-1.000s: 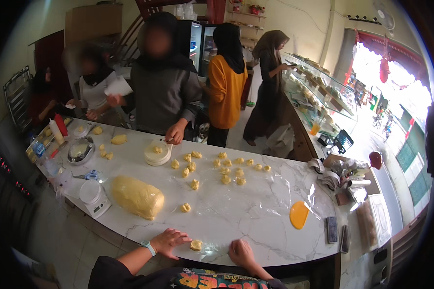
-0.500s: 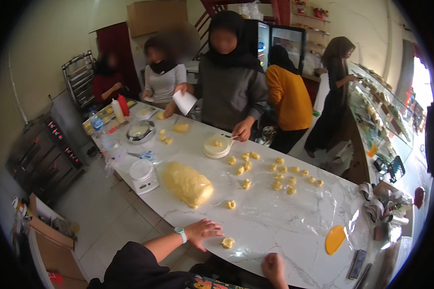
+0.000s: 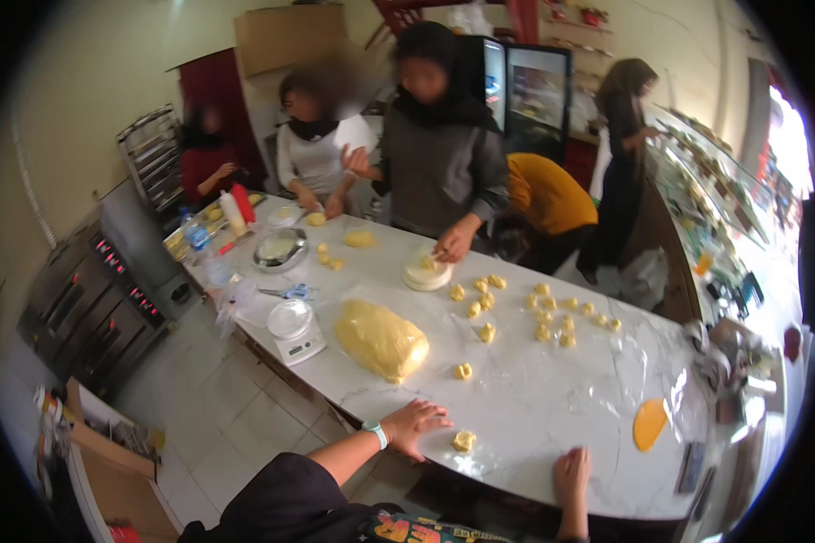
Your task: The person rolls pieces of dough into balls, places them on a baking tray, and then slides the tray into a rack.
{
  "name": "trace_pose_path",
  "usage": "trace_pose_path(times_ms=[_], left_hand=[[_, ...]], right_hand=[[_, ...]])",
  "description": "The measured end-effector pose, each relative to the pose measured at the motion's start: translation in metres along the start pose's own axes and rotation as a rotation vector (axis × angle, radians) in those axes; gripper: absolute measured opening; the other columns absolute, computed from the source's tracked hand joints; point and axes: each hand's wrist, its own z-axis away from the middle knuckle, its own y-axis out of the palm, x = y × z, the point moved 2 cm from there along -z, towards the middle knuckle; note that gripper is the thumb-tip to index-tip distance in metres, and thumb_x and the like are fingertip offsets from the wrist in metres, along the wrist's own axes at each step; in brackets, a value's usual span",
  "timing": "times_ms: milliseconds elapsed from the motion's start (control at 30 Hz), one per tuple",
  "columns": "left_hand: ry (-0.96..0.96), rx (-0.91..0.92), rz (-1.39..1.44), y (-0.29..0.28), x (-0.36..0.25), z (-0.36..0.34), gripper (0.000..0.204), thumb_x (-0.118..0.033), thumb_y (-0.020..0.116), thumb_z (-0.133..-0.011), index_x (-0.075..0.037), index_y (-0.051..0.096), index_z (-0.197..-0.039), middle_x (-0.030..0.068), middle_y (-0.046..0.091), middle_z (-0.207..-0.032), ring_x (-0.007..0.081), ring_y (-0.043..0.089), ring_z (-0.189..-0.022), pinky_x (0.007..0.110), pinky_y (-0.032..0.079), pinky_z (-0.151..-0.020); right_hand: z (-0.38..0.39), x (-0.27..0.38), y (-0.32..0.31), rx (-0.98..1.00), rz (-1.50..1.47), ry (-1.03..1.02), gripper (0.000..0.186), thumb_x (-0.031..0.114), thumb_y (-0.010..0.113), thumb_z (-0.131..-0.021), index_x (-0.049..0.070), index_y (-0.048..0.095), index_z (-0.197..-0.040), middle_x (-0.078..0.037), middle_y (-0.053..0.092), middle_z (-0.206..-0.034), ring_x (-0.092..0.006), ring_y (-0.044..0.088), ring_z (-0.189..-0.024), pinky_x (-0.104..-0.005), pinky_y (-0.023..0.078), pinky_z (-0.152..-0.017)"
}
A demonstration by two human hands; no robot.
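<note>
My left hand (image 3: 414, 425) lies on the table's near edge, fingers spread and holding nothing. Just right of its fingertips sits a small yellow dough piece (image 3: 464, 441), apart from the hand. Farther right, my right hand (image 3: 571, 472) rests on the same edge, curled into a fist with nothing showing in it. Beyond my left hand is a large yellow dough mass (image 3: 380, 339) under clear plastic film. A single dough piece (image 3: 463, 371) lies to its right. Several more dough pieces (image 3: 543, 317) are scattered farther back.
A white kitchen scale (image 3: 301, 347) stands left of the dough mass, near blue-handled scissors (image 3: 293, 291). Across the table, a co-worker's hand (image 3: 456, 240) reaches over a round cream scale (image 3: 426, 278). An orange dough scraper (image 3: 649, 425) lies at the right. Other people stand behind the table.
My view has shifted, and my right hand now rests on the table edge, still in a fist. Opposite, the co-worker's hand moved onto the cream scale, and the paper was raised.
</note>
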Motion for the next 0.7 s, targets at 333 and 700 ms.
trace_pose_path(times_ms=[333,700], left_hand=[[0.040,-0.015,-0.058,-0.004,0.009,-0.016,0.089,-0.049,0.084,-0.046,-0.017,0.052,-0.123,0.0083,0.047,-0.122,0.0287,0.043,-0.116,0.045,0.034,-0.097],[0.034,-0.098,0.004,0.002,-0.003,-0.008,0.084,-0.043,0.086,-0.041,-0.013,0.055,-0.113,0.0109,0.048,-0.115,0.0310,0.045,-0.111,0.045,0.034,-0.097]], right_hand=[[0.015,0.072,0.027,-0.076,-0.153,0.152,0.015,0.005,0.058,-0.074,0.005,0.047,-0.084,-0.013,0.052,-0.078,-0.0344,0.053,-0.081,-0.0410,0.044,-0.072],[0.005,0.062,0.029,-0.188,-0.152,0.299,0.018,0.008,0.058,-0.078,0.007,0.052,-0.095,-0.015,0.056,-0.094,-0.0349,0.053,-0.100,-0.0416,0.043,-0.087]])
